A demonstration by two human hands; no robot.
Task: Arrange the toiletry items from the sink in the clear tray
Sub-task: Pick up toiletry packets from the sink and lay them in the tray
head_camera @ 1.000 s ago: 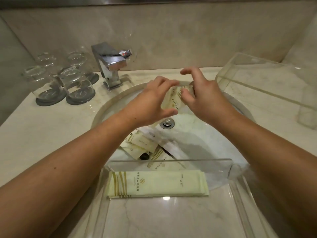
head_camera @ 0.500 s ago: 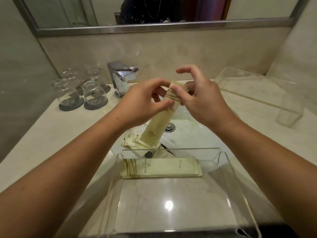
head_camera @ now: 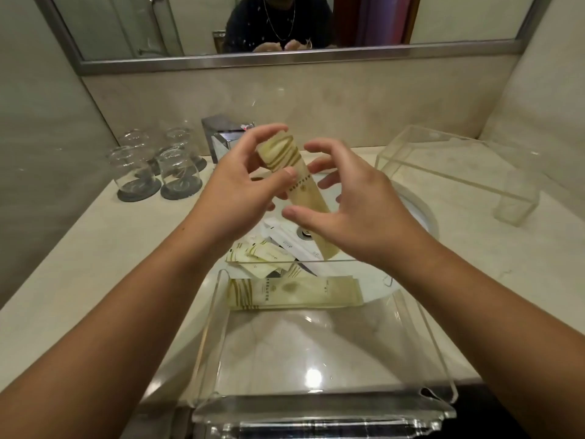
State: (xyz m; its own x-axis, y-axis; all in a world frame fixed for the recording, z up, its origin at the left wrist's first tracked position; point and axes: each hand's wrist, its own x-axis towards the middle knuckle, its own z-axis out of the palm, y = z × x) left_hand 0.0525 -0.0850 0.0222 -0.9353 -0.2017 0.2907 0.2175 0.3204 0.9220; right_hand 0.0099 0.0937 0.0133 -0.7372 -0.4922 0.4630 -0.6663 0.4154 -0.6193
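Observation:
My left hand (head_camera: 240, 188) grips the upper part of a long cream toiletry packet (head_camera: 294, 182) with gold stripes, held tilted above the sink (head_camera: 421, 213). My right hand (head_camera: 354, 213) is beside the packet's lower half with fingers spread; whether it touches the packet I cannot tell. A second long cream packet (head_camera: 294, 293) lies flat along the far side of the clear tray (head_camera: 215, 327), which sits at the counter's near edge. Several smaller packets (head_camera: 266, 255) lie piled in the sink basin.
Several upturned glasses (head_camera: 158, 166) stand on dark coasters at the back left. A chrome tap (head_camera: 224, 137) is behind my hands. A clear acrylic stand (head_camera: 459, 166) sits at the back right. A mirror (head_camera: 285, 23) hangs above the counter.
The packet has been lifted out of the sink and swung upright, top end higher. My right hand has let go of its top and opened beside it. The view has tilted up.

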